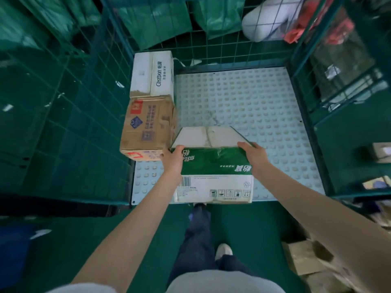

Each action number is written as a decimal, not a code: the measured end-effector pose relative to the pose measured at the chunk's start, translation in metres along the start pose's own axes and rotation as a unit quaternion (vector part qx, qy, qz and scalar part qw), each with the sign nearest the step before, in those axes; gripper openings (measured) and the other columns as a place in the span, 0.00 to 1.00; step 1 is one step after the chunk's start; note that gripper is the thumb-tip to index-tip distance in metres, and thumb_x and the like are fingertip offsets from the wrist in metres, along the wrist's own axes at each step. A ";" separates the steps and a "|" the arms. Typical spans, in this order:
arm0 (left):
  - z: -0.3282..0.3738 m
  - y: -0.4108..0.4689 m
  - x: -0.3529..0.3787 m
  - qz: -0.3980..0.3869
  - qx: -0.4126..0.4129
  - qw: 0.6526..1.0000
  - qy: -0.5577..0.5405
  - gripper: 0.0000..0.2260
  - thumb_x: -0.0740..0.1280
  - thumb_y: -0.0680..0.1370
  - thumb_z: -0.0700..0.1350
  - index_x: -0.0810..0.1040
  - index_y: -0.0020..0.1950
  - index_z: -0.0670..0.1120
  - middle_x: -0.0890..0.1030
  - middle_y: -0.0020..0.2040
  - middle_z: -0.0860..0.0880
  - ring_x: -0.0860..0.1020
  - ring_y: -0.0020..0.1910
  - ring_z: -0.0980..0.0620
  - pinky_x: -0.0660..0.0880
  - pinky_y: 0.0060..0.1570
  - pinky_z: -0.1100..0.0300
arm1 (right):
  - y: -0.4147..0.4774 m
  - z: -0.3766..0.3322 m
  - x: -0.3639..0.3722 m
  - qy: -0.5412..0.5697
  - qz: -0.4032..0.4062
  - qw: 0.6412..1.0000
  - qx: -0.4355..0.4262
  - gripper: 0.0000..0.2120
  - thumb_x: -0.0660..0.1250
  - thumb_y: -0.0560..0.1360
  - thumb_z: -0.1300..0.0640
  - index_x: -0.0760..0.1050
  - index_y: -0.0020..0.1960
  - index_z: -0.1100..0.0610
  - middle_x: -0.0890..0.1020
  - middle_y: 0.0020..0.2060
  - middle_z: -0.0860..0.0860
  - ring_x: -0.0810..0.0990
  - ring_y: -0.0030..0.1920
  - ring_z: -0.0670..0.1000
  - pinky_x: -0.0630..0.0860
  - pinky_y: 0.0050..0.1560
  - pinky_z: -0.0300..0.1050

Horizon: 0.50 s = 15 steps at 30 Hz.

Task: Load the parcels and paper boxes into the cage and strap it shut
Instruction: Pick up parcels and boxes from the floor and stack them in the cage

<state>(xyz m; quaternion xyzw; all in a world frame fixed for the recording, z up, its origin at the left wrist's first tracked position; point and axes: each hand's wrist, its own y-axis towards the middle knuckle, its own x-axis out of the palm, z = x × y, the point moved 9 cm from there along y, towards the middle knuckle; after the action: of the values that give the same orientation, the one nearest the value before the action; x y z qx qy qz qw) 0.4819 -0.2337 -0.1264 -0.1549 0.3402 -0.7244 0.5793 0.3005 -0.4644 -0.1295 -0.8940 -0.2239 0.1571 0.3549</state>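
A green and white paper box (213, 166) sits at the open front of the green wire cage (304, 60), over its pale studded floor (243, 98). My left hand (172, 158) grips the box's left upper edge. My right hand (252, 154) grips its right upper edge. Along the cage's left wall stand a brown cardboard box (146, 127) and, behind it, a white box (152, 72) printed "Cestbon". The green box is right beside the brown one.
Brown cardboard boxes (304, 259) lie on the green floor at lower right. Neighbouring cages hold green sacks (152, 20) and a white bag (266, 20) behind the back mesh. My legs and a white shoe (223, 250) stand before the cage.
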 end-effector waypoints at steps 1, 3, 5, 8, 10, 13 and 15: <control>0.000 0.020 0.005 0.002 -0.007 1.000 -0.001 0.47 0.66 0.55 0.63 0.63 0.75 0.53 0.67 0.71 0.45 0.73 0.65 0.40 0.75 0.60 0.39 | 0.012 -0.009 0.006 -0.002 0.001 1.000 -0.004 0.33 0.74 0.71 0.49 0.69 0.73 0.55 0.80 0.59 0.57 0.82 0.55 0.59 0.78 0.60 0.57; 0.032 0.037 0.020 -0.001 -0.010 1.000 0.005 0.46 0.66 0.57 0.63 0.65 0.73 0.51 0.70 0.70 0.44 0.74 0.63 0.40 0.75 0.60 0.39 | 0.041 -0.033 0.024 -0.008 0.002 1.000 -0.002 0.33 0.74 0.71 0.49 0.69 0.73 0.55 0.80 0.58 0.57 0.81 0.55 0.59 0.78 0.60 0.57; 0.064 0.061 0.031 0.011 -0.012 0.999 0.034 0.41 0.66 0.63 0.62 0.65 0.74 0.48 0.69 0.71 0.45 0.71 0.66 0.40 0.72 0.63 0.39 | 0.071 -0.055 0.042 -0.010 0.008 1.000 0.008 0.31 0.74 0.71 0.50 0.70 0.72 0.56 0.81 0.56 0.57 0.82 0.54 0.59 0.79 0.60 0.57; 0.090 0.131 0.042 0.037 -0.027 0.997 0.056 0.46 0.64 0.58 0.67 0.67 0.74 0.50 0.73 0.69 0.46 0.72 0.66 0.40 0.73 0.62 0.39 | 0.112 -0.092 0.070 -0.018 0.017 1.000 0.017 0.29 0.74 0.71 0.49 0.72 0.69 0.56 0.81 0.55 0.56 0.82 0.54 0.59 0.79 0.59 0.57; 0.118 0.169 0.055 0.023 -0.036 0.998 0.053 0.39 0.68 0.60 0.64 0.73 0.68 0.48 0.78 0.64 0.44 0.78 0.61 0.41 0.78 0.57 0.41 | 0.143 -0.119 0.091 -0.021 0.021 0.999 0.023 0.30 0.73 0.70 0.48 0.72 0.69 0.56 0.81 0.55 0.56 0.82 0.53 0.58 0.80 0.57 0.56; 0.168 0.189 0.074 -0.012 -0.062 0.998 0.026 0.12 0.72 0.74 0.49 0.78 0.54 0.45 0.84 0.47 0.44 0.84 0.45 0.44 0.82 0.49 0.44 | 0.189 -0.160 0.121 -0.001 0.016 1.000 0.005 0.25 0.71 0.74 0.55 0.72 0.69 0.58 0.81 0.55 0.57 0.83 0.47 0.54 0.82 0.48 0.49; 0.189 0.210 0.086 -0.042 -0.060 0.997 0.018 0.08 0.71 0.76 0.45 0.78 0.54 0.47 0.84 0.44 0.44 0.85 0.42 0.45 0.82 0.47 0.44 | 0.215 -0.179 0.137 0.042 0.007 0.999 0.000 0.27 0.71 0.75 0.61 0.70 0.72 0.57 0.82 0.55 0.57 0.83 0.47 0.54 0.82 0.52 0.51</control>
<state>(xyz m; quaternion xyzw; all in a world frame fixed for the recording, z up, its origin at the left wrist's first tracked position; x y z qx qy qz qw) 0.7289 -0.3946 -0.1455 -0.1903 0.3871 -0.7289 0.5317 0.5583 -0.6346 -0.1724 -0.9013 -0.2026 0.1219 0.3629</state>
